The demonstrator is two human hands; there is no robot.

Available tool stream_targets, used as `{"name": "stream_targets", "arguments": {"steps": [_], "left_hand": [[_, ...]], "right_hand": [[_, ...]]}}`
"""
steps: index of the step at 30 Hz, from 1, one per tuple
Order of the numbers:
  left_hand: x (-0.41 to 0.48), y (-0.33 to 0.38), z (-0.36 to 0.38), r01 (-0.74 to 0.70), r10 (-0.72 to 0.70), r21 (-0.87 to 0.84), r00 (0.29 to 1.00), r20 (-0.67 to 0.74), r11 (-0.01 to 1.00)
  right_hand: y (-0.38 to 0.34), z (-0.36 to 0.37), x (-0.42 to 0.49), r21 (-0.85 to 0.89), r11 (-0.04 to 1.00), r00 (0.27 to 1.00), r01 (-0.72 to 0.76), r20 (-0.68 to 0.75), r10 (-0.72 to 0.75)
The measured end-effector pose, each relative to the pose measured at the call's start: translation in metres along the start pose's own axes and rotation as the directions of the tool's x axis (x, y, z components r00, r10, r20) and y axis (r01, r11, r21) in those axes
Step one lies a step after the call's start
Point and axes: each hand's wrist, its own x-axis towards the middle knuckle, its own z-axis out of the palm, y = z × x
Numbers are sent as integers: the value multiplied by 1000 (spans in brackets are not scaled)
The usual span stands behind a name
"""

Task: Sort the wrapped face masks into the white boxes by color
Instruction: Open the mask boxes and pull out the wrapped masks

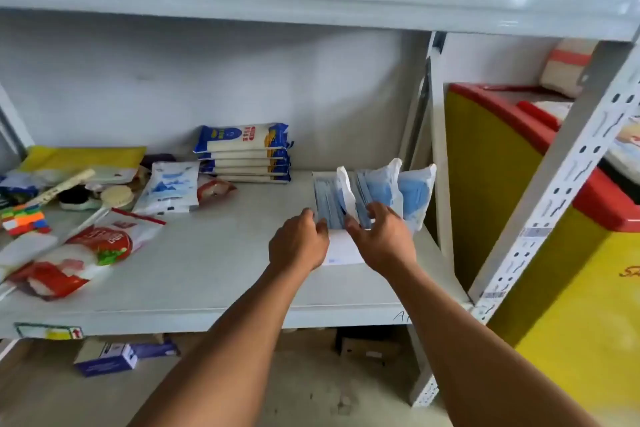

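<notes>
While both forearms reach in over the front edge of the shelf (214, 253), the left hand (299, 243) and the right hand (384, 237) meet at a white box (341, 250) that stands on it. The wrapped blue masks (327, 199) stand on edge in the box, directly beyond the fingertips of both hands.

The left fingers (317, 222) are bent at the knuckles and sit against the left front corner of the box. Their tips are hidden behind the hand, so I cannot tell whether they grip the box wall or only rest against it.

The right fingers (375, 210) are spread wide and loosely bent, lying on the tops of the packs at the right side of the box. The thumb points inward, toward the left fingers, and nothing is pinched. A white wrapper end (344, 191) sticks up from the row just beyond the gap between the two hands.

A second bunch of blue packs (379, 184) rises just past the right fingers. Beyond it, on the side away from the thumb, one more pale blue pack (417, 194) leans near the shelf's rear upright.

Well to the left of the left fingers lie a stack of blue-and-white packets (242, 152), a white pouch with blue print (169, 187) and a red-and-white pouch (97, 246). To the right of the right hand, outside the shelf frame, stands a yellow chest with a red rim (502, 184).
</notes>
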Motion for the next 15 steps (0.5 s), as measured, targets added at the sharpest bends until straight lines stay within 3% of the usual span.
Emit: {"name": "stream_targets", "arguments": {"steps": [6, 15], "left_hand": [[45, 3, 14, 114, -111, -27, 989, 95, 993], [90, -45, 19, 187, -182, -23, 974, 133, 982]], "right_hand": [[-8, 31, 38, 44, 994, 994, -96, 49, 94], [-28, 66, 54, 94, 995, 999, -37, -16, 38]]}}
